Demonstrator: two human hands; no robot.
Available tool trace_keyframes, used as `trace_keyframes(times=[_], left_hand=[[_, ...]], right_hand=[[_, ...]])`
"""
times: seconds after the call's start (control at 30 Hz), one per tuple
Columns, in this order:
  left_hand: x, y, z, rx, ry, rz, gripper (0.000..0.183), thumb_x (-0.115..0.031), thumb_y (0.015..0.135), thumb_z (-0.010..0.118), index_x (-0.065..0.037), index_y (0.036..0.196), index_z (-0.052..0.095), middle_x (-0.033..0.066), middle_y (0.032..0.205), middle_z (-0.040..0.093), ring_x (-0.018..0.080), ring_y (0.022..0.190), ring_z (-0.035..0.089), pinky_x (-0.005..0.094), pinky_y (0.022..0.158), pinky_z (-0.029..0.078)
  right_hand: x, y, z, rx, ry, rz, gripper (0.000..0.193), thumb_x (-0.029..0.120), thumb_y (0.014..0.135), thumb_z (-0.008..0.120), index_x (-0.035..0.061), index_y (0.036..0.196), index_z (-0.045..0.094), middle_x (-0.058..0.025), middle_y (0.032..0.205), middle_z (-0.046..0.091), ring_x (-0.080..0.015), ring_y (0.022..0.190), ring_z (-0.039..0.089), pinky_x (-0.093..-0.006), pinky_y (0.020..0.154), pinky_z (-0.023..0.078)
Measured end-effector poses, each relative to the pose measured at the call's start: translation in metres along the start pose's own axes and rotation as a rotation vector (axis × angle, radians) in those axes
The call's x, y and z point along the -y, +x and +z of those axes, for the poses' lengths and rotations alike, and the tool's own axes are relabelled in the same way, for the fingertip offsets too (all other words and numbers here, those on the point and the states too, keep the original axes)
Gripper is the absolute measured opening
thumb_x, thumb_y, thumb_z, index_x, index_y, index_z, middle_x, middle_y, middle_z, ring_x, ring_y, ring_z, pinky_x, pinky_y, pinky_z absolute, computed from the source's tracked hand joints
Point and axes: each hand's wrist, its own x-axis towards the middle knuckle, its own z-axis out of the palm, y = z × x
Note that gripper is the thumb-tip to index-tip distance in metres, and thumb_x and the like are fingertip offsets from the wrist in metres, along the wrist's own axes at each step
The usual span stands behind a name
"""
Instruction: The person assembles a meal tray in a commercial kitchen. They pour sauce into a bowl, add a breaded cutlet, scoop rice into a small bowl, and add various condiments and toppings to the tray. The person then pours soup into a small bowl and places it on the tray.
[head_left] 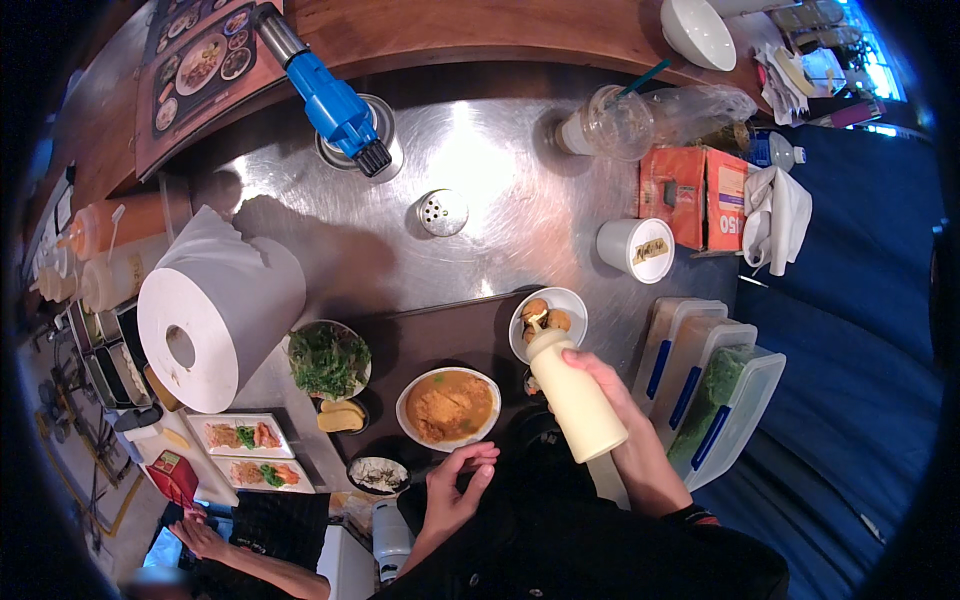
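Note:
My right hand point(612, 392) grips a pale yellow squeeze bottle point(578, 400), tilted with its nozzle down over a small white bowl point(581, 318). In that bowl lie brown fried balls point(556, 320), with a streak of pale sauce at the nozzle. My left hand point(457, 492) holds nothing; its fingers are stretched and the thumb stands apart, just below a white bowl point(402, 408) of orange-brown soup point(446, 402). Left of the soup are a bowl of green leaves point(330, 358), a small dark dish with yellow slices point(341, 416) and a bowl of rice with dark flakes point(378, 473).
The dishes stand on a brown tray point(400, 338) on a steel counter point(330, 245). Around it are a paper roll point(245, 310), a blue torch point(335, 105), a shaker point(443, 213), a lidded tub point(637, 250) and lidded boxes point(728, 400). Another person's hand point(203, 538) is at lower left.

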Motion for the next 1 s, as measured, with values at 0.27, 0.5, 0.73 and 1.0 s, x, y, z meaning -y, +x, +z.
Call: trace_keyframes(times=[0.27,0.5,0.73,1.0], left_hand=[[-0.004,0.001,0.005,-0.07,-0.056,0.001,0.03,-0.006,0.096,0.065,0.005,0.124,0.062,0.017,0.113,0.073,0.0196,0.102,0.071,0.0322,0.093,0.054],[0.0,-0.002,0.001,-0.01,-0.011,0.01,0.034,-0.015,0.103,0.06,0.004,0.13,0.056,0.0178,0.12,0.07,0.0213,0.108,0.069,0.0346,0.097,0.052],[0.003,-0.002,0.002,-0.022,-0.028,0.025,0.034,-0.016,0.103,0.06,0.004,0.13,0.057,0.0179,0.119,0.07,0.0209,0.108,0.069,0.0345,0.097,0.052],[-0.001,-0.002,0.005,-0.035,-0.028,0.019,0.033,-0.014,0.102,0.06,0.005,0.129,0.057,0.0184,0.118,0.07,0.0209,0.106,0.069,0.0342,0.096,0.053]], right_hand=[[0.02,-0.014,0.007,0.028,-0.025,-0.029,0.053,0.049,0.091,0.067,0.0027,0.117,0.06,-0.0122,0.087,0.069,-0.0188,0.064,0.068,-0.0312,0.054,0.057],[-0.01,-0.001,-0.008,-0.026,-0.048,0.008,0.056,0.048,0.088,0.07,0.0025,0.119,0.06,-0.0101,0.09,0.068,-0.018,0.066,0.067,-0.0293,0.056,0.057],[0.022,-0.021,0.004,-0.066,-0.032,-0.069,0.054,0.047,0.088,0.07,0.0027,0.119,0.061,-0.0094,0.09,0.067,-0.0176,0.068,0.068,-0.0293,0.057,0.057],[-0.008,-0.014,-0.004,-0.064,-0.079,0.029,0.056,0.048,0.087,0.071,0.0029,0.118,0.061,-0.007,0.088,0.067,-0.0162,0.068,0.067,-0.0292,0.056,0.056]])
